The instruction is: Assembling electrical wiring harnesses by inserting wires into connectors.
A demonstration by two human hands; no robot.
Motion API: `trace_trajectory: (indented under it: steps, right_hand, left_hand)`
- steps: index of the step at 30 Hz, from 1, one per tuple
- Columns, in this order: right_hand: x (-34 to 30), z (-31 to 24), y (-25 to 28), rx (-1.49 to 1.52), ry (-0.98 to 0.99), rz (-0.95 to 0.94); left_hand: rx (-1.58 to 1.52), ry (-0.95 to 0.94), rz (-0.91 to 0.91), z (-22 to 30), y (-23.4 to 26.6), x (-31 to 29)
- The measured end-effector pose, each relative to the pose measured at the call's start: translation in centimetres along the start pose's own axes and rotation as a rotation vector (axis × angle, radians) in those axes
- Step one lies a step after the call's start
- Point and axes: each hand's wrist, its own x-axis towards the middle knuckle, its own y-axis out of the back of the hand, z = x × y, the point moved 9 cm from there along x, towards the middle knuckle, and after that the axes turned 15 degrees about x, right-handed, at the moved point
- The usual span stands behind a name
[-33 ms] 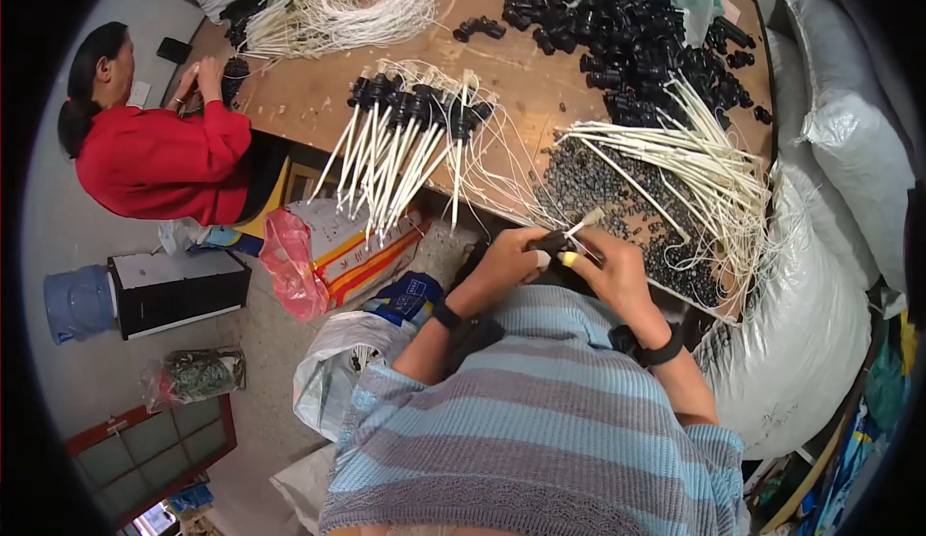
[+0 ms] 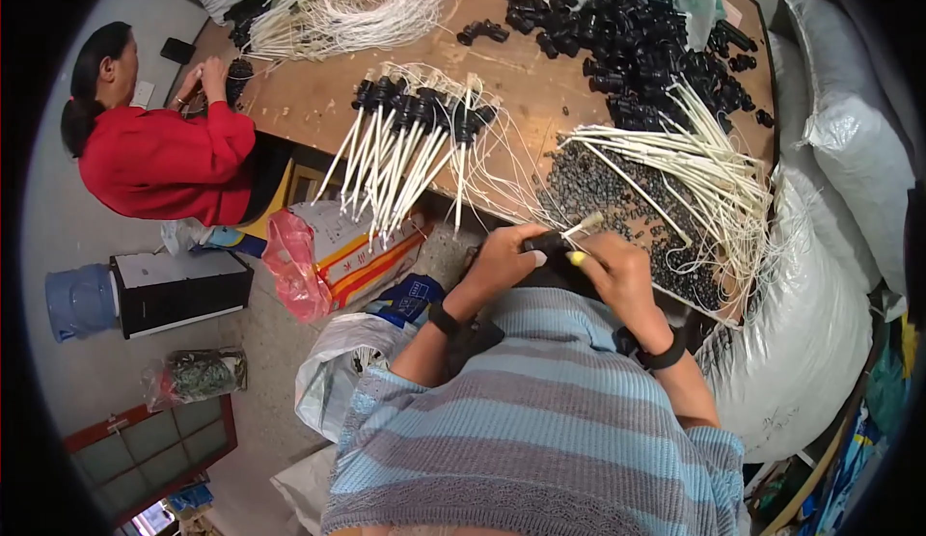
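The right hand (image 2: 620, 270) edges slightly away from the left hand (image 2: 506, 262), which grips the nearer end of a black plastic fitting (image 2: 548, 244) lying roughly crosswise between them, just before the wooden table (image 2: 531, 71), the right hand's hold on it unclear.

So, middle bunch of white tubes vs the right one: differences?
The middle bunch carries black fittings at its far end; the right bunch shows none. The middle bunch juts past the near edge of the table; the right bunch lies across small dark pieces. Both are slim and off-white.
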Motion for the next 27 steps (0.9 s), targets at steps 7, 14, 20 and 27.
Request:
trace_trajectory:
  steps: [7, 14, 20, 27]
  right_hand:
    - [2.4, 0.0, 8.1, -0.052, -0.119, 0.343]
    - [2.1, 3.7, 4.8, -0.245, -0.130, 0.137]
    - [1.8, 6.3, 9.1, -0.534, -0.256, 0.202]
    - [1.2, 7.8, 10.5, -0.650, -0.274, 0.188]
  left_hand:
    - [0.972, -0.404, 0.900, 8.3, 15.0, 0.0]
    - [1.187, -0.221, 1.007, 6.8, 18.1, 4.6]
    - [0.701, -0.647, 0.338, 12.2, 5.0, 14.9]
    - [0.849, -0.536, 0.328, 10.1, 1.1, 23.0]
